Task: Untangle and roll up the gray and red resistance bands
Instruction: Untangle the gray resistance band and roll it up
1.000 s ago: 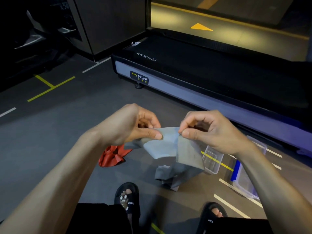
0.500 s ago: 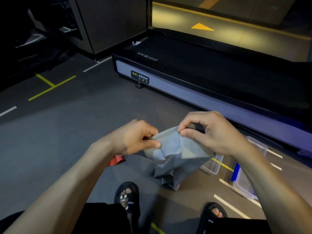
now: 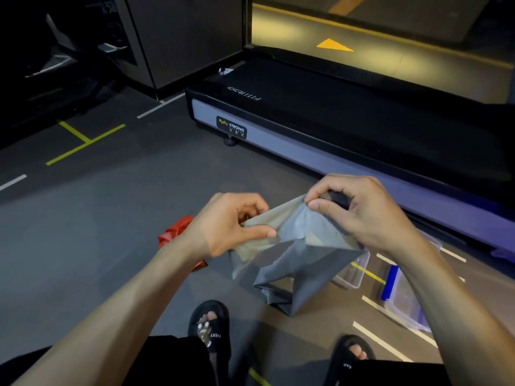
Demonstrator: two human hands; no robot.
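Note:
The gray resistance band hangs crumpled between my hands, its lower folds reaching the floor in front of my feet. My left hand pinches the band's left edge between thumb and curled fingers. My right hand pinches the upper edge a little higher and to the right. The red resistance band lies bunched on the floor behind my left wrist, mostly hidden by it.
A treadmill runs across the floor just beyond my hands. Two clear plastic containers, one with a blue clip, sit on the floor at the right. My sandalled feet are below. Open gray floor lies to the left.
Both hands came lower and closer together while gathering the gray band, which now hangs more bunched. My left wrist now covers most of the red band.

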